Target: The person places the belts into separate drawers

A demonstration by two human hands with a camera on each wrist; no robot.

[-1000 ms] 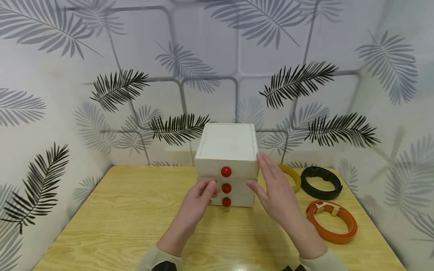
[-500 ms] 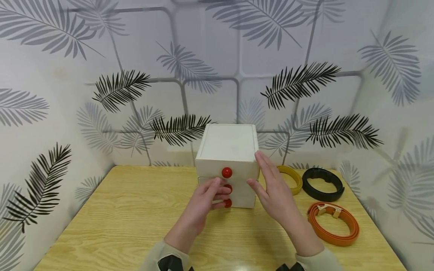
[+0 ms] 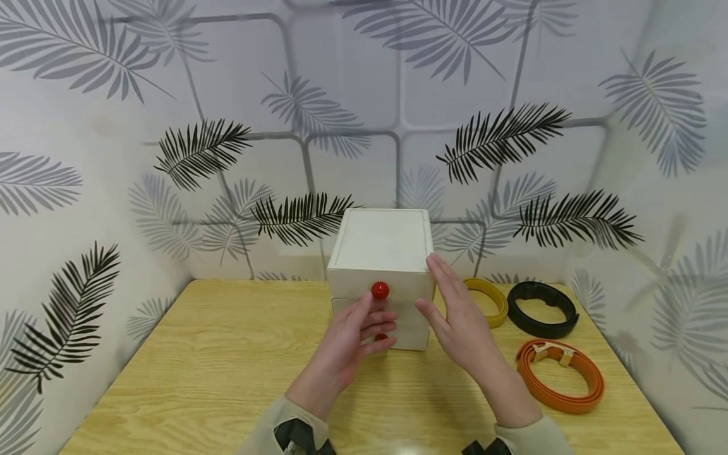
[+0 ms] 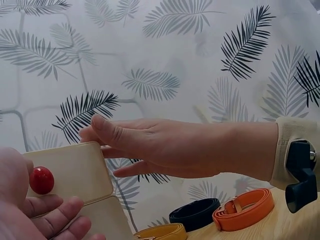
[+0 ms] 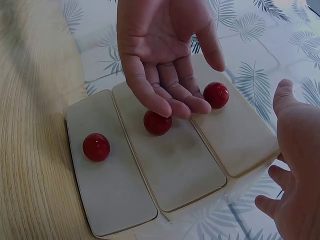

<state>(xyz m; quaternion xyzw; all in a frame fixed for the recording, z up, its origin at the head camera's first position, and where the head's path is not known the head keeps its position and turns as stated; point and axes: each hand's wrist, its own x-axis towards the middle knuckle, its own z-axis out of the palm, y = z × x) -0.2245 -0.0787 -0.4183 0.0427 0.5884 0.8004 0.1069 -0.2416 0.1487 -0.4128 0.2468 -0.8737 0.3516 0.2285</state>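
A small white chest of drawers (image 3: 381, 240) stands at the table's back, its three drawers closed. Each drawer front has a round red knob; the top knob (image 3: 380, 291) shows in full. My left hand (image 3: 344, 344) is in front of the drawers with its fingers loosely extended, hiding the middle knob from the head view. In the right wrist view its fingertips are at the middle knob (image 5: 157, 123); whether they touch it I cannot tell. The bottom knob (image 5: 96, 147) is uncovered there. My right hand (image 3: 463, 322) lies along the chest's right side, fingers straight, fingertips by the top edge.
Right of the chest are three coiled belts: a yellow belt (image 3: 499, 308), a black belt (image 3: 537, 327) and an orange belt (image 3: 563, 402) with a gold-coloured buckle. They lie on the light wooden table (image 3: 227, 354). A leaf-patterned wall covering (image 3: 352, 170) stands behind and on both sides.
My left hand has moved right across the drawer fronts, its fingers spreading from a curled pose and covering the middle knob. The right hand has stayed at the chest's side.
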